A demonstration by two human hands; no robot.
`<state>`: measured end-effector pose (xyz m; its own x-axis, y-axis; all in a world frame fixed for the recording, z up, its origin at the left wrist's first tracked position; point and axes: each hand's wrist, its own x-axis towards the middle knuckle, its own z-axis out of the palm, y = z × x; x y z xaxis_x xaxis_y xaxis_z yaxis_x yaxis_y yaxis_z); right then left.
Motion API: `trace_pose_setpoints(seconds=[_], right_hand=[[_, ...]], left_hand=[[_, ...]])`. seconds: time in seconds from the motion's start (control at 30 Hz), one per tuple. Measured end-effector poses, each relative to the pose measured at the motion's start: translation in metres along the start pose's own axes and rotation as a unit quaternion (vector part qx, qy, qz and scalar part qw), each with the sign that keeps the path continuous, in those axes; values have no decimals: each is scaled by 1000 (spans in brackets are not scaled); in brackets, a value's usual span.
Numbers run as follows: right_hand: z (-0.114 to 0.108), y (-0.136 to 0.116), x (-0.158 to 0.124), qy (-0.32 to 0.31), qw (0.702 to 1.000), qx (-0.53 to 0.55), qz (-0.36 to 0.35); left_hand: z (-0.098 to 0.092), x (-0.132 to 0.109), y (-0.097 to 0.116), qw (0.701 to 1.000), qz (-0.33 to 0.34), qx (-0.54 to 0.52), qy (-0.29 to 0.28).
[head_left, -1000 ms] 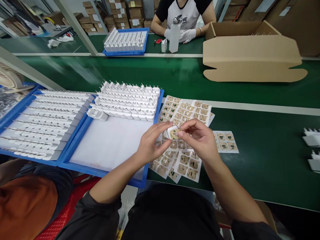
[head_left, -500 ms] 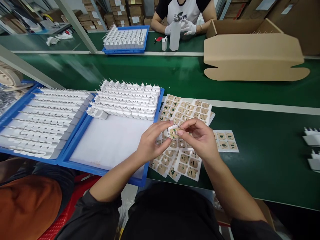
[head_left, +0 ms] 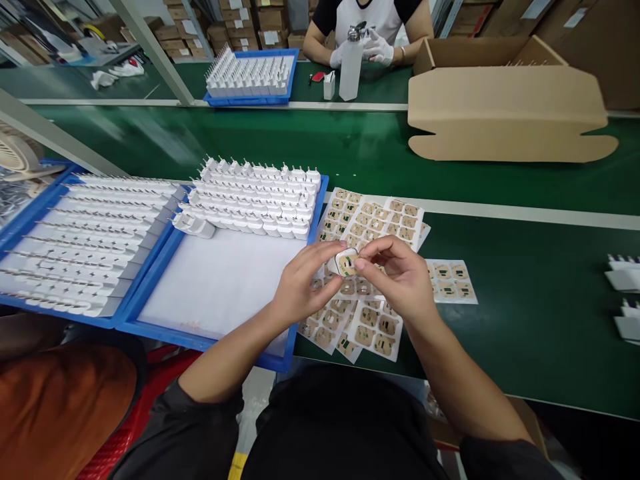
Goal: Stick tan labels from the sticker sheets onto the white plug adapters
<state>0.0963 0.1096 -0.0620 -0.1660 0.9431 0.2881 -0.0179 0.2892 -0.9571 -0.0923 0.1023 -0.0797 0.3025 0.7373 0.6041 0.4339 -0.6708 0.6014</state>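
Just right of frame centre, above the label sheets (head_left: 367,267), we see both hands meet on one white charger plug (head_left: 345,261). Our left hand (head_left: 305,283) curls around the plug body, thumb and fingers closed on its sides; our right hand (head_left: 397,273) pinches at the plug's face, fingertips closed on a tan label there, though we cannot tell whether the label is fully pressed down. At nine o'clock from the hands lies a blue tray (head_left: 200,337), its far rows filled with white plugs (head_left: 260,200) standing prongs up and its near half bare white liner. At ten o'clock a second blue tray (head_left: 30,220) holds rows of flat parts (head_left: 95,233). At three o'clock, on the green belt (head_left: 525,293), two more plugs (head_left: 625,293) lie at the frame edge. We judge the work well along: much of the near tray is cleared, one plug is in hand, several rows remain. At twelve o'clock a gloved co-worker (head_left: 370,20) sits beside a bottle (head_left: 350,63) and a cardboard box (head_left: 505,100).
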Motion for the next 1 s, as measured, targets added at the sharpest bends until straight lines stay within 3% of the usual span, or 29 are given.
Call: trace_pose_setpoints(seconds=[1.0], right_hand=[[0,1,1,4,1000,27,11]], left_hand=[[-1,0,1,1000,-8,-4,-10]])
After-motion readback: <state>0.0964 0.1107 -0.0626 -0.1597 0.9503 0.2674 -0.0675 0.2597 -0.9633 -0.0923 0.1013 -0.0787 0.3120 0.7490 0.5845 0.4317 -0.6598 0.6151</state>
